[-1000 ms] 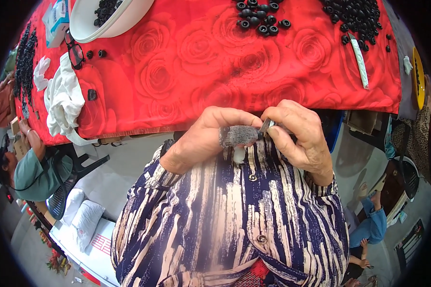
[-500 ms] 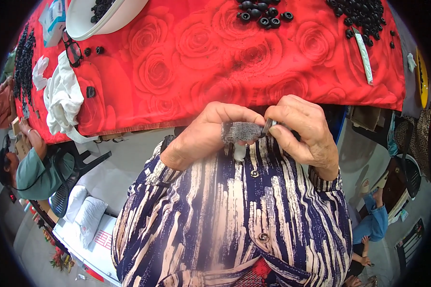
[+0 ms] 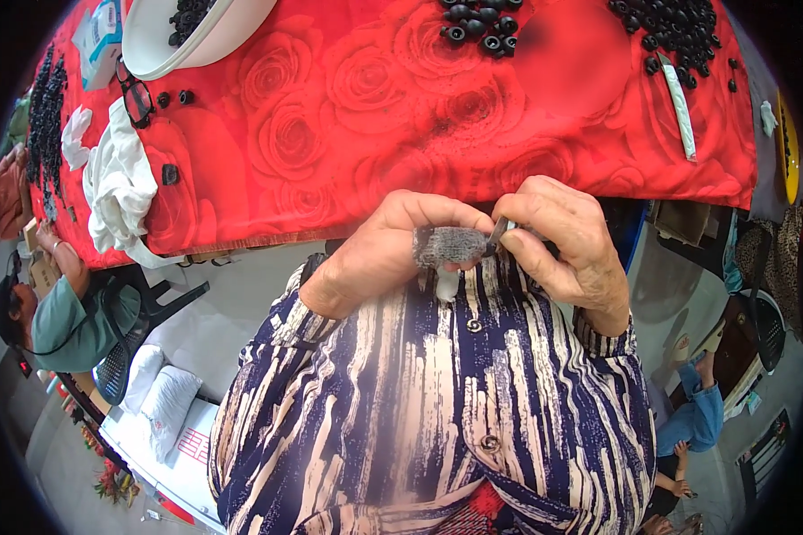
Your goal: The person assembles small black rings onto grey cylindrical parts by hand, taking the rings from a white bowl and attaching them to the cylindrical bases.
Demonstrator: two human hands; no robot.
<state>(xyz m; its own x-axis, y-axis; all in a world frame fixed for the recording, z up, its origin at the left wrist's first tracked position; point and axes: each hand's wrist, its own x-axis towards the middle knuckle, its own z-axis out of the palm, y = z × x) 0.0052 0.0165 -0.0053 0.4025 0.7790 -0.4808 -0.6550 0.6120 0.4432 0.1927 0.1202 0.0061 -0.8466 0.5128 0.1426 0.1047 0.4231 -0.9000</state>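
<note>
My left hand is closed in front of my chest, its thumb stretched toward the right hand. A grey knitted cover wraps one of its fingers, and a white wrap shows below on another. Something small and dark seems pinched at those fingertips, mostly hidden. My right hand grips a small metal blade between thumb and forefinger, its edge against the left fingertips. Both hands are just off the near edge of the red rose-patterned tablecloth.
Black rounded pieces lie in piles at the back and right, beside a thin white-handled tool. On the left are a white bowl, glasses, a white cloth and a tissue pack. A seated person works at far left.
The blade tilts slightly differently at the left fingertips. Both hands otherwise stay where they were.
</note>
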